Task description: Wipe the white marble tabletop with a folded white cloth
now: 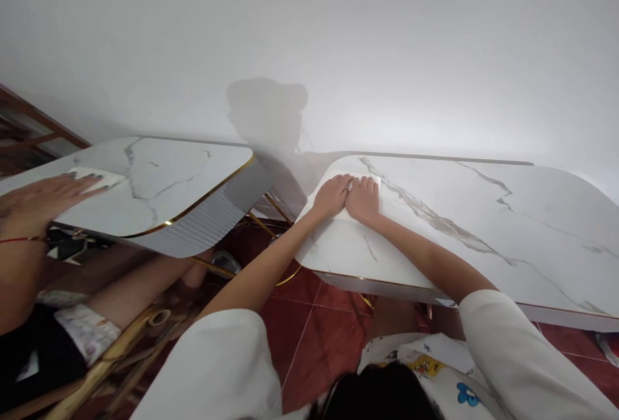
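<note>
A white tissue or cloth (344, 215) lies on the white marble-patterned table (445, 194), near its left end. My left hand (331, 195) rests flat on it, fingers stretched toward the wall. Right beside it and touching, my right hand (363, 199) presses on the same white piece with its fingers laid out flat. Much of the piece is hidden under both hands; a white edge shows past the right fingertips.
At the left, another person's hand (53, 195) lies on a white tissue or cloth (99, 178) on a second marble-patterned table (169, 178). A gap with gold legs separates the tables. Behind stands a pale wall (387, 52); a wooden chair (120, 355) is at lower left.
</note>
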Demonstrator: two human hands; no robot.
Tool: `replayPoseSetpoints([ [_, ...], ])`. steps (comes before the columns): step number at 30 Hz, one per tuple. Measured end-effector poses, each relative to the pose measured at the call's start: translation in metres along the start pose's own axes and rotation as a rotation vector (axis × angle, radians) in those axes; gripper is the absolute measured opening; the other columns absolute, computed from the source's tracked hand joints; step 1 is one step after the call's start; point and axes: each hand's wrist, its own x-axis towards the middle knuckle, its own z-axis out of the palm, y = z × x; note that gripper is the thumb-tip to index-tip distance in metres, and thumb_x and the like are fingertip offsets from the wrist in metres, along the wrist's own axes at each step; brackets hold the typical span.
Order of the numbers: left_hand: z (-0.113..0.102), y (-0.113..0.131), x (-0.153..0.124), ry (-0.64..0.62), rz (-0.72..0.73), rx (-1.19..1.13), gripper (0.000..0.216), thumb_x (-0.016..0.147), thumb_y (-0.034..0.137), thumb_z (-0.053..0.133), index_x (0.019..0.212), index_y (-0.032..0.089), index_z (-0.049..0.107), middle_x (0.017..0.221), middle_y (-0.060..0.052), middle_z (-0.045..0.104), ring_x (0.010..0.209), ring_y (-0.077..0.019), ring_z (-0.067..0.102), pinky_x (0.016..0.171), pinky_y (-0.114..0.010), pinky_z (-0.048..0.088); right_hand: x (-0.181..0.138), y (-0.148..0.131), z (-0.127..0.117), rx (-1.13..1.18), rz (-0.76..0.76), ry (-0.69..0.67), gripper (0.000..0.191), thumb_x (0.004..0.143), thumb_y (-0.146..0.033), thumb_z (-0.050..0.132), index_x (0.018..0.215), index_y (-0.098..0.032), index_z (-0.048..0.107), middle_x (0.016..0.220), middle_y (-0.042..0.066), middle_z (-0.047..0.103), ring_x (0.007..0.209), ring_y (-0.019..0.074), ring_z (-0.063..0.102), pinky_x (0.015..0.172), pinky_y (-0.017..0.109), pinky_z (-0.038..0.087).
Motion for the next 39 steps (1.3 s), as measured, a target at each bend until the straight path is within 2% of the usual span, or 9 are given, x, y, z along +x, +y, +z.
replayPoseSetpoints([
  [5,-0.007,0.0,-0.041,0.002,0.027,0.071,0.046,0.092,0.018,0.029,0.132,0.018,0.051,0.142,-0.009,0.053,0.134,-0.0216,0.045,0.116,-0.04,0.033,-0.032,-0.019,-0.011,0.013,-0.026,-0.052,0.041,0.097,-0.023,0.038,0.131,-0.005,0.053,0.135,0.023,0.054,0.13,0.0355,0.041,0.107,0.049,0.029],
  [10,-0.014,0.005,-0.073,-0.027,-0.01,0.086,0.048,0.093,0.02,0.029,0.136,0.016,0.048,0.145,-0.01,0.051,0.136,-0.0223,0.043,0.115,-0.043,0.034,-0.06,-0.032,-0.021,0.041,-0.042,-0.072,0.043,0.098,-0.025,0.038,0.133,-0.003,0.051,0.139,0.025,0.05,0.132,0.0352,0.04,0.109,0.05,0.027],
  [18,-0.024,0.019,-0.114,-0.037,-0.079,0.093,0.05,0.091,0.019,0.029,0.136,0.015,0.049,0.147,-0.01,0.05,0.138,-0.0216,0.042,0.116,-0.043,0.033,-0.098,-0.046,-0.036,0.055,-0.072,-0.108,0.047,0.098,-0.024,0.038,0.138,-0.002,0.048,0.144,0.026,0.047,0.136,0.0359,0.039,0.111,0.052,0.026],
  [23,-0.026,0.038,-0.132,-0.009,-0.144,0.093,0.051,0.091,0.02,0.029,0.138,0.018,0.048,0.147,-0.008,0.049,0.139,-0.0213,0.041,0.116,-0.045,0.032,-0.114,-0.042,-0.048,0.079,-0.115,-0.135,0.048,0.098,-0.023,0.037,0.14,-0.002,0.046,0.146,0.024,0.046,0.138,0.0351,0.037,0.113,0.05,0.024],
  [32,-0.027,0.094,-0.127,-0.017,-0.281,0.148,0.049,0.092,0.02,0.032,0.137,0.015,0.05,0.148,-0.01,0.048,0.137,-0.0271,0.042,0.113,-0.045,0.034,-0.122,-0.009,-0.07,0.092,-0.136,-0.218,0.047,0.1,-0.023,0.034,0.143,-0.008,0.044,0.15,0.019,0.043,0.14,0.0322,0.033,0.113,0.045,0.024],
  [35,-0.02,0.097,-0.115,0.005,-0.251,0.129,0.047,0.091,0.019,0.033,0.135,0.015,0.051,0.146,-0.01,0.051,0.136,-0.0258,0.044,0.113,-0.044,0.035,-0.117,0.001,-0.072,0.069,-0.137,-0.232,0.046,0.1,-0.024,0.034,0.142,-0.008,0.044,0.149,0.019,0.043,0.139,0.0319,0.034,0.113,0.044,0.024],
  [39,-0.009,0.089,-0.09,0.038,-0.15,0.092,0.044,0.091,0.017,0.033,0.13,0.018,0.052,0.139,-0.009,0.056,0.133,-0.0238,0.047,0.113,-0.043,0.035,-0.096,0.015,-0.066,0.008,-0.165,-0.214,0.044,0.1,-0.022,0.034,0.138,-0.008,0.047,0.143,0.02,0.048,0.134,0.0317,0.038,0.11,0.044,0.026],
])
